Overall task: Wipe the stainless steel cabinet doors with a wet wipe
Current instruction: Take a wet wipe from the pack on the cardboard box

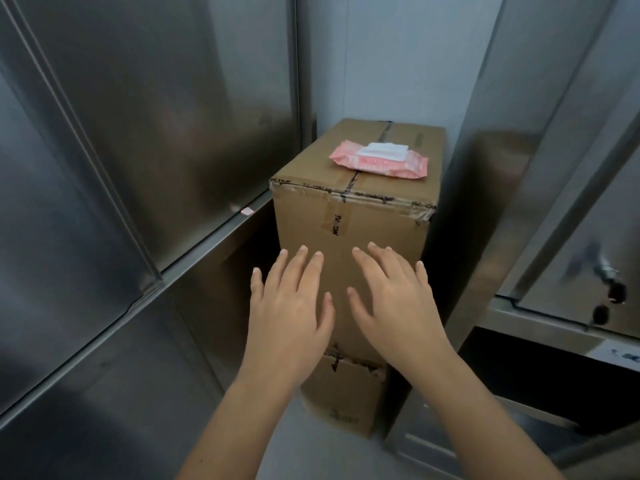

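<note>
My left hand (289, 306) and right hand (394, 306) were stretched out side by side, palms down, fingers straight and spread, thumbs close to each other but not touching, and neither held anything. Both were in front of the near face of a taped cardboard box (349, 230); whether my fingertips touched the cardboard I cannot tell. That box stood on a second box (343, 396), below my wrists. Beyond my fingertips, on the top of the upper box and a little toward my right hand's side, lay the pink wet wipe pack (379, 161), with a white wipe (382, 148) sticking out of its opening. A stainless steel cabinet door (156, 116) rose to the left of my left hand. Another steel door (571, 168), with a latch (609, 271), stood to the right of my right hand.
</note>
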Motion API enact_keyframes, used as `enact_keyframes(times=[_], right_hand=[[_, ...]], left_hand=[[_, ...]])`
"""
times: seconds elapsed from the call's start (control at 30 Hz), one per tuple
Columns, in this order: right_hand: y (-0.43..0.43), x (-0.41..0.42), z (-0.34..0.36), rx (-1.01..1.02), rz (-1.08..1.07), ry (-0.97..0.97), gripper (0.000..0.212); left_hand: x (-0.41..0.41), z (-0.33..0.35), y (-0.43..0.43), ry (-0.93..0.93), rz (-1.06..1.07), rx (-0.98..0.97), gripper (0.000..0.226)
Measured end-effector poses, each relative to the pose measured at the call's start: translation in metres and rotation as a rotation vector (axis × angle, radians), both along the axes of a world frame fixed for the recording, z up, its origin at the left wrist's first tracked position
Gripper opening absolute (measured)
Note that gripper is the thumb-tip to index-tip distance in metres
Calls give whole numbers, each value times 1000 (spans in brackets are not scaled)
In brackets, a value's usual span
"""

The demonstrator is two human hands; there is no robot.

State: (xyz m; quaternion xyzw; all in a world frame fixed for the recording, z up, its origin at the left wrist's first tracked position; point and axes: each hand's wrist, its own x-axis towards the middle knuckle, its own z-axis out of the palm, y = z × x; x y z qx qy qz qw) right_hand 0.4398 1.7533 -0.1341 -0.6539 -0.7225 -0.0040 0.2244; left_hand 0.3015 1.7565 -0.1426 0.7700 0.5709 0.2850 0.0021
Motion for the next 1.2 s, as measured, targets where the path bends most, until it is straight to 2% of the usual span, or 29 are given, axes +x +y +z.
enact_keyframes(times=[0.47,0.73,0.97,1.2], right_hand=[[114,26,5,66,-144,-35,52],[209,19,29,138,-304,-51,48],[258,31,39,125,-428,-107,47],[284,60,54,24,-310,-169,53]], left_hand=[[30,3,136,-9,-128,42,49],[35,24,252,2,-323,118,47],[53,33,321,27,-475,90,50],[68,36,347,11,-488,77,47]])
